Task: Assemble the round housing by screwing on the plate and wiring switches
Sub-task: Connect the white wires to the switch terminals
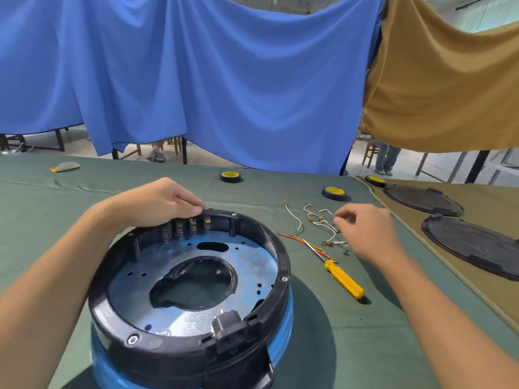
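The round housing (282, 256), black-rimmed over a blue body, stands on the green cloth in front of me. A shiny metal plate (252, 265) with a large centre opening lies inside it. Several switches (185, 230) line its far inner wall. My left hand (160, 203) rests on the far rim, fingers curled over the edge above the switches. My right hand (365, 231) hovers over loose white wires (323, 220), its fingers bent, the tips at a wire end. Red and yellow wires (297, 240) and a yellow-handled screwdriver (344, 282) lie to the housing's right.
Two tape rolls (230, 176) (333, 193) sit farther back on the green cloth, a third (375, 181) on the tan cloth at right. Two black round covers (421, 199) (474, 242) lie there too. Blue and tan cloths hang behind the table.
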{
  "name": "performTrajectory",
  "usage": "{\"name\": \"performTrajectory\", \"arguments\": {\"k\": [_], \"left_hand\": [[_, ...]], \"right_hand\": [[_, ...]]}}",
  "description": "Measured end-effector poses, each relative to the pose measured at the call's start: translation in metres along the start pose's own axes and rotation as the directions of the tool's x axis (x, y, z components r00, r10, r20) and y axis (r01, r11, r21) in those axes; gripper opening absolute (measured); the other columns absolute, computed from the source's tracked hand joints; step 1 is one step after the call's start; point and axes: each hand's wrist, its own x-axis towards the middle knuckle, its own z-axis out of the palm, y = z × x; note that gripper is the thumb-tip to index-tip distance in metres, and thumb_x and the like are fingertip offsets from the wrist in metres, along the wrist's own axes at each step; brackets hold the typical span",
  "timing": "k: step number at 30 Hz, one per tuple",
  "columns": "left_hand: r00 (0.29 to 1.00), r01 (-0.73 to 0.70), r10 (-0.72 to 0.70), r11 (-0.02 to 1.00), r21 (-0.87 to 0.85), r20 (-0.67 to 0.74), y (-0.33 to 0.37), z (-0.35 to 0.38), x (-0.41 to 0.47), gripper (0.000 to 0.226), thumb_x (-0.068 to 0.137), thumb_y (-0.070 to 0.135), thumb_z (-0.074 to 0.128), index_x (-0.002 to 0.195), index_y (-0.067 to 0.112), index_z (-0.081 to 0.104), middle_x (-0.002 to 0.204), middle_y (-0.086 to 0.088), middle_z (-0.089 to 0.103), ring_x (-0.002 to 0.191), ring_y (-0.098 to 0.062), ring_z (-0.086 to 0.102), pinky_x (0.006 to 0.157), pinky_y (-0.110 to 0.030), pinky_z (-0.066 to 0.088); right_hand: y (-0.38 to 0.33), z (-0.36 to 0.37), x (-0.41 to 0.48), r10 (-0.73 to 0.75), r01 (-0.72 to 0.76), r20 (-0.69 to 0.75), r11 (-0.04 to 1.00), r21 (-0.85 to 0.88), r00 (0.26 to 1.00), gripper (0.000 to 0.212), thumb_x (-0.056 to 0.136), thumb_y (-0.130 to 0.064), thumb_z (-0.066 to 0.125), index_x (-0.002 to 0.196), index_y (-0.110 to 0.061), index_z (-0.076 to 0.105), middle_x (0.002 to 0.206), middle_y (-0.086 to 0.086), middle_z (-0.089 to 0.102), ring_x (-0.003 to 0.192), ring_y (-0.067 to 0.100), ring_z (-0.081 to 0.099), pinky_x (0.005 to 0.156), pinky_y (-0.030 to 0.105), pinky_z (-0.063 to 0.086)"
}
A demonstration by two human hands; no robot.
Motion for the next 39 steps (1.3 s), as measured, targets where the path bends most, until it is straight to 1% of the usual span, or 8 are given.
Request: {"name": "performTrajectory", "arguments": {"k": [4,7,14,21,23,26,33,39], "left_hand": [[0.996,-0.075,0.074,0.997,0.001,0.057,0.004,0.012,0.002,0.031,0.097,0.019,0.062,0.126,0.029,0.067,0.121,0.021,0.067,0.109,0.013,0.058,0.096,-0.012,0.039],[0.996,-0.068,0.068,0.998,0.002,0.054,0.000,0.013,0.003,0.032,0.098,0.014,0.060,0.125,0.030,0.067,0.120,0.020,0.068,0.109,0.013,0.056,0.096,-0.012,0.037],[0.999,0.038,-0.038,0.998,-0.057,0.012,0.007,0.016,0.003,0.031,0.096,0.011,0.062,0.100,0.041,0.069,0.108,0.014,0.071,0.112,-0.008,0.061,0.104,-0.026,0.036],[0.994,0.085,-0.088,0.995,-0.055,-0.067,0.014,0.026,-0.006,0.025,0.099,0.014,0.057,0.110,0.033,0.069,0.109,0.005,0.071,0.111,-0.025,0.064,0.092,-0.030,0.043],[0.992,0.079,-0.082,0.996,-0.042,-0.091,0.014,0.029,-0.009,0.026,0.100,0.013,0.056,0.116,0.028,0.069,0.106,0.006,0.070,0.112,-0.033,0.064,0.093,-0.034,0.047],[0.991,0.086,-0.090,0.995,-0.043,-0.102,0.014,0.029,-0.014,0.027,0.100,0.012,0.055,0.118,0.026,0.069,0.105,0.006,0.069,0.113,-0.034,0.064,0.098,-0.040,0.049],[0.988,0.095,-0.100,0.994,-0.052,-0.114,0.015,0.030,-0.016,0.026,0.100,0.012,0.054,0.116,0.027,0.068,0.105,0.005,0.070,0.113,-0.035,0.064,0.099,-0.043,0.049],[0.987,0.097,-0.105,0.993,-0.070,-0.122,0.017,0.030,-0.018,0.027,0.100,0.012,0.055,0.118,0.026,0.069,0.109,0.002,0.071,0.112,-0.032,0.064,0.098,-0.040,0.049]], "right_hand": [[0.007,0.008,-0.009,-0.038,0.057,0.093,0.978,-0.199,0.995,0.020,0.094,-0.029,0.057,0.107,-0.024,0.071,0.109,0.000,0.069,0.104,0.021,0.055,0.090,0.039,0.048],[0.003,0.011,-0.014,-0.013,0.066,0.196,0.961,-0.269,0.981,0.021,0.095,-0.031,0.056,0.112,-0.026,0.068,0.110,-0.003,0.069,0.103,0.019,0.058,0.095,0.039,0.046],[0.001,0.005,-0.017,0.032,0.014,0.302,0.989,-0.149,0.953,0.033,0.095,-0.006,0.047,0.118,-0.022,0.065,0.113,0.003,0.067,0.104,0.021,0.057,0.093,0.039,0.051],[0.011,-0.008,-0.014,-0.009,0.047,0.299,0.992,-0.119,0.954,0.049,0.087,0.013,0.046,0.122,-0.017,0.064,0.116,0.004,0.067,0.097,0.013,0.056,0.087,0.024,0.047],[0.013,-0.012,-0.014,0.000,0.039,0.264,0.989,-0.142,0.964,0.053,0.087,0.012,0.047,0.123,-0.022,0.064,0.127,0.005,0.062,0.110,0.017,0.055,0.091,0.029,0.046],[0.015,-0.015,-0.014,0.023,0.066,0.399,0.976,-0.208,0.917,0.058,0.088,0.011,0.048,0.124,-0.031,0.062,0.139,0.002,0.053,0.128,0.024,0.045,0.103,0.042,0.042],[0.017,-0.011,-0.015,0.021,0.067,0.409,0.978,-0.200,0.912,0.039,0.093,-0.009,0.058,0.123,-0.033,0.063,0.119,-0.006,0.064,0.114,0.017,0.052,0.102,0.046,0.041],[0.017,-0.007,-0.014,-0.010,0.042,0.273,0.993,-0.113,0.962,0.015,0.090,-0.019,0.065,0.100,-0.025,0.074,0.090,-0.009,0.067,0.095,0.015,0.056,0.093,0.045,0.046]]}}
